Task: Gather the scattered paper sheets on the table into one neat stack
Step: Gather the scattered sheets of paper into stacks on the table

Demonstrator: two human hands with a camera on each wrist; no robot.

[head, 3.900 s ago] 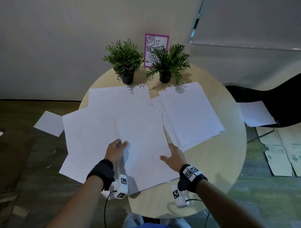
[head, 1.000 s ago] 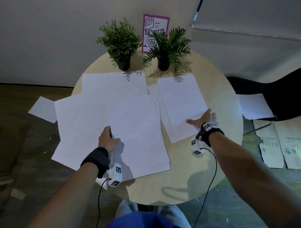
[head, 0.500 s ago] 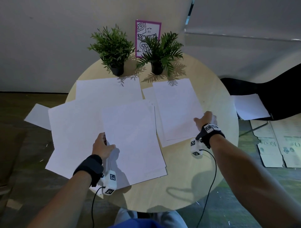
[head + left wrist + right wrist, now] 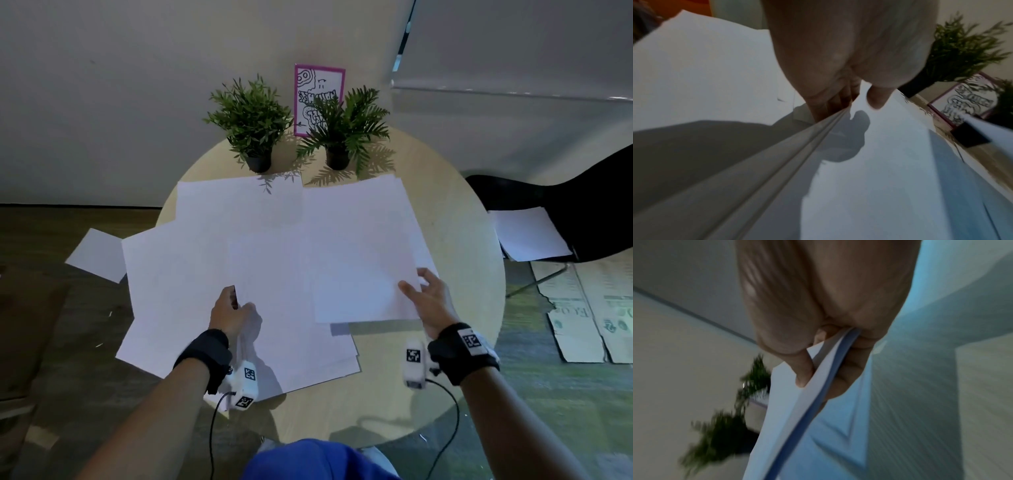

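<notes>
Left hand (image 4: 230, 313): the left edge of the near stack (image 4: 294, 329) is pinched, thumb above, fingers (image 4: 830, 104) curled beneath.
Right hand (image 4: 430, 301): a few sheets (image 4: 359, 253) are clamped at their right edge between thumb and fingers (image 4: 849, 369), raised over the near stack.
Bench (image 4: 455, 236): further sheets (image 4: 239, 205) are spread on the left side.
Far edge: two potted plants (image 4: 251, 116) and a pink-framed card (image 4: 318, 92) are stood.

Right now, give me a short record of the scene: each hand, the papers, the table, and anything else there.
left hand: grips the edge of the near pile
right hand: pinches a few sheets, lifted over the pile
table: round, pale wood
loose sheets: more lie spread on the table's left side
far edge: two potted plants, pink-framed card
</notes>
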